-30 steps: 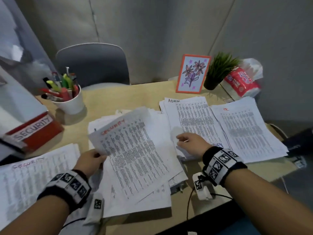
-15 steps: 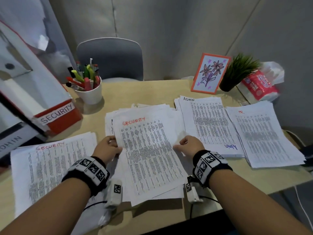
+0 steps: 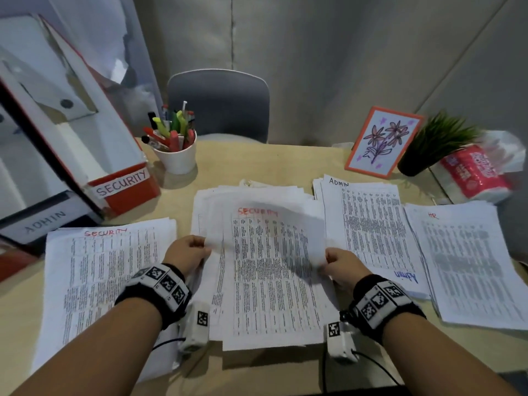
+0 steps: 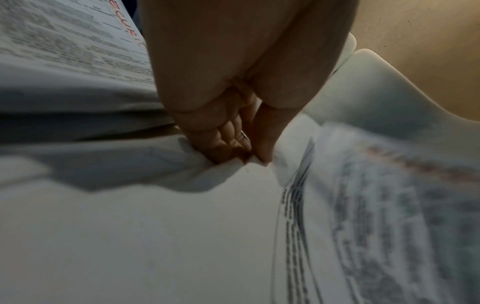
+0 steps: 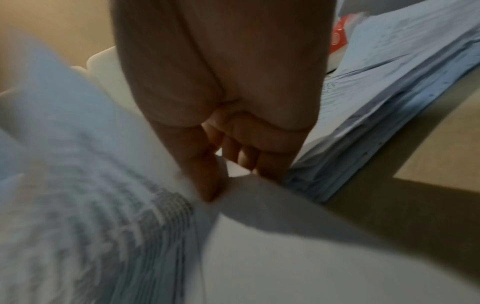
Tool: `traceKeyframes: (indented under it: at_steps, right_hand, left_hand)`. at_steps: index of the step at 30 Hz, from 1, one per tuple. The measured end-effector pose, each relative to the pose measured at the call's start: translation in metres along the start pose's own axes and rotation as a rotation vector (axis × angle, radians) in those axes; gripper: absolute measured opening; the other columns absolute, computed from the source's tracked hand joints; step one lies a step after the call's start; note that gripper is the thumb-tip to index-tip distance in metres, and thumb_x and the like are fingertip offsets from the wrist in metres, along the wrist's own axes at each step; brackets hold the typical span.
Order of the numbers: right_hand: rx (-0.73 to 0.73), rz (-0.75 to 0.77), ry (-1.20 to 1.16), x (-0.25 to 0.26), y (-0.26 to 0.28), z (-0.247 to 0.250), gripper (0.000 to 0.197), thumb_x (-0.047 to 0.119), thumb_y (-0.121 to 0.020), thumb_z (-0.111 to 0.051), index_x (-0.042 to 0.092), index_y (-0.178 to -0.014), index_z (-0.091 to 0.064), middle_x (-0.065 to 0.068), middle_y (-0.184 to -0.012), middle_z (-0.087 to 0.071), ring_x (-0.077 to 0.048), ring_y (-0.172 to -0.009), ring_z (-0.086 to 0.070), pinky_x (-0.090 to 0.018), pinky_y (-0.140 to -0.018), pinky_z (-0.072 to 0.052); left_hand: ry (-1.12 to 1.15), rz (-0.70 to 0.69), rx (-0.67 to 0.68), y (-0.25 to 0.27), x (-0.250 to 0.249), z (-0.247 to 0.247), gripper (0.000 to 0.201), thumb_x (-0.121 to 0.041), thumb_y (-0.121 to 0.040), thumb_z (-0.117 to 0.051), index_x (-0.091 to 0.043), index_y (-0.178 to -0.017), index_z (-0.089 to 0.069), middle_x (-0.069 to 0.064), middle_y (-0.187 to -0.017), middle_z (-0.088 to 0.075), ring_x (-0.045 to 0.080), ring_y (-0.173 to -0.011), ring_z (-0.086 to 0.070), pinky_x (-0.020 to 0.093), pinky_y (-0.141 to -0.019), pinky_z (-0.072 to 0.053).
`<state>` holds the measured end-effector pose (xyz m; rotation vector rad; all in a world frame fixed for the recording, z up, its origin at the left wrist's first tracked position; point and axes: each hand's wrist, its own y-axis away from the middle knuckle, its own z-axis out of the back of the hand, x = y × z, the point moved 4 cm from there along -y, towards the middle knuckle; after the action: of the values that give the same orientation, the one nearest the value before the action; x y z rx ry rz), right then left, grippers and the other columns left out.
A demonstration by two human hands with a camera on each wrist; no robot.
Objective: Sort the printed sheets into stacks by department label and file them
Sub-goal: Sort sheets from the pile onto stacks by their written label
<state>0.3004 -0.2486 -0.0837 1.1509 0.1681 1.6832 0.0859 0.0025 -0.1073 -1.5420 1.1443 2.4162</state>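
Observation:
A printed sheet headed SECURITY (image 3: 271, 264) lies on top of the unsorted middle pile (image 3: 217, 201), its upper part bowed up and blurred. My left hand (image 3: 190, 252) pinches its left edge (image 4: 249, 162). My right hand (image 3: 341, 265) pinches its right edge (image 5: 221, 189). To the left lies the SECURITY stack (image 3: 105, 275). Right of the pile are the ADMIN stack (image 3: 368, 224) and the HR stack (image 3: 463, 264). A red box file labelled SECURITY (image 3: 123, 184) leans open at the far left, with a file marked ADMIN (image 3: 45, 221) lying under it.
A white cup of pens (image 3: 177, 155) stands behind the pile. A flower picture (image 3: 383, 141), a small potted plant (image 3: 428, 147) and a red tissue pack (image 3: 474, 172) line the back right. A grey chair (image 3: 220, 104) stands beyond the wooden table (image 3: 257, 158).
The SECURITY sheet, held tilted by my left hand a second ago, has been squared over the middle pile. My right hand has come onto its right edge, and both hands now pinch it.

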Motion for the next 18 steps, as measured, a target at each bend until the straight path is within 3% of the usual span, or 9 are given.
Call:
traceKeyframes:
  at_steps: [2, 3, 5, 7, 9, 11, 13, 16, 18]
  right_hand:
    - [0.043, 0.013, -0.073, -0.002, 0.003, 0.008, 0.022, -0.013, -0.083, -0.054, 0.003, -0.068, -0.058, -0.005, -0.066, -0.062, -0.006, -0.047, -0.053, -0.016, -0.04, -0.039]
    - [0.073, 0.037, -0.119, -0.002, 0.005, 0.012, 0.027, -0.016, -0.083, -0.052, 0.002, -0.063, -0.055, -0.005, -0.065, -0.065, -0.002, -0.044, -0.055, -0.013, -0.04, -0.04]
    - [0.134, 0.08, -0.166, -0.003, 0.004, 0.017, 0.03, -0.018, -0.082, -0.054, 0.003, -0.061, -0.055, -0.009, -0.08, -0.07, 0.003, -0.061, -0.065, -0.007, -0.055, -0.046]
    - [0.175, 0.105, -0.205, -0.002, 0.004, 0.018, 0.028, -0.016, -0.082, -0.056, 0.003, -0.062, -0.057, -0.006, -0.085, -0.072, -0.004, -0.084, -0.068, -0.01, -0.07, -0.049]
    - [0.174, 0.107, -0.235, -0.002, 0.002, 0.017, 0.026, -0.017, -0.081, -0.056, 0.003, -0.063, -0.056, -0.008, -0.088, -0.071, -0.015, -0.092, -0.066, -0.017, -0.076, -0.051]
    - [0.16, 0.062, -0.324, -0.001, 0.003, 0.011, 0.023, -0.015, -0.081, -0.058, 0.003, -0.066, -0.055, -0.01, -0.084, -0.07, -0.015, -0.077, -0.067, -0.02, -0.063, -0.053]
    - [0.141, 0.013, -0.397, 0.002, 0.007, 0.006, 0.014, -0.009, -0.08, -0.064, 0.004, -0.075, -0.059, -0.008, -0.073, -0.068, -0.013, -0.058, -0.065, -0.021, -0.046, -0.048]
    - [0.138, -0.028, -0.414, 0.002, 0.003, -0.001, 0.016, -0.002, -0.079, -0.069, -0.001, -0.093, -0.062, -0.015, -0.079, -0.065, -0.02, -0.061, -0.062, -0.023, -0.049, -0.045]
    - [0.095, -0.037, -0.387, 0.0, -0.002, -0.004, 0.015, 0.0, -0.079, -0.07, 0.001, -0.09, -0.061, -0.012, -0.073, -0.059, -0.013, -0.053, -0.056, -0.019, -0.045, -0.042]
  left_hand:
    - [-0.028, -0.001, -0.024, -0.002, 0.003, 0.003, 0.016, 0.008, -0.082, -0.063, -0.008, -0.082, -0.065, 0.007, -0.074, -0.064, 0.022, -0.071, -0.059, 0.028, -0.067, -0.048]
    - [-0.047, 0.003, -0.026, -0.002, 0.003, 0.004, 0.013, 0.006, -0.082, -0.064, -0.007, -0.084, -0.066, 0.007, -0.073, -0.064, 0.022, -0.069, -0.058, 0.029, -0.069, -0.048]
    - [-0.054, 0.0, -0.029, -0.003, 0.003, 0.006, 0.012, 0.006, -0.082, -0.064, -0.003, -0.089, -0.066, 0.008, -0.067, -0.061, 0.022, -0.063, -0.055, 0.03, -0.065, -0.046]
    - [-0.059, -0.007, -0.035, -0.002, 0.003, 0.005, 0.012, 0.007, -0.082, -0.063, -0.004, -0.088, -0.064, 0.009, -0.066, -0.06, 0.021, -0.059, -0.053, 0.027, -0.058, -0.045]
    - [-0.085, -0.015, -0.038, -0.002, 0.003, 0.006, 0.013, 0.006, -0.082, -0.063, -0.007, -0.082, -0.064, 0.008, -0.069, -0.061, 0.022, -0.062, -0.055, 0.026, -0.059, -0.045]
    - [-0.092, -0.017, -0.033, -0.002, 0.002, 0.007, 0.014, 0.006, -0.081, -0.063, -0.008, -0.079, -0.065, 0.009, -0.069, -0.062, 0.023, -0.068, -0.056, 0.027, -0.062, -0.045]
    - [-0.119, -0.025, -0.03, -0.001, -0.001, 0.007, 0.013, 0.007, -0.082, -0.059, -0.005, -0.08, -0.065, 0.009, -0.066, -0.062, 0.024, -0.062, -0.056, 0.025, -0.056, -0.044]
    - [-0.135, -0.037, -0.031, 0.003, -0.004, 0.006, 0.016, 0.009, -0.082, -0.056, -0.003, -0.076, -0.063, 0.011, -0.065, -0.061, 0.022, -0.057, -0.054, 0.021, -0.046, -0.045]
    - [-0.048, -0.022, -0.017, 0.004, -0.001, 0.006, 0.02, 0.013, -0.082, -0.056, -0.004, -0.072, -0.061, 0.013, -0.065, -0.06, 0.024, -0.058, -0.053, 0.024, -0.049, -0.047]
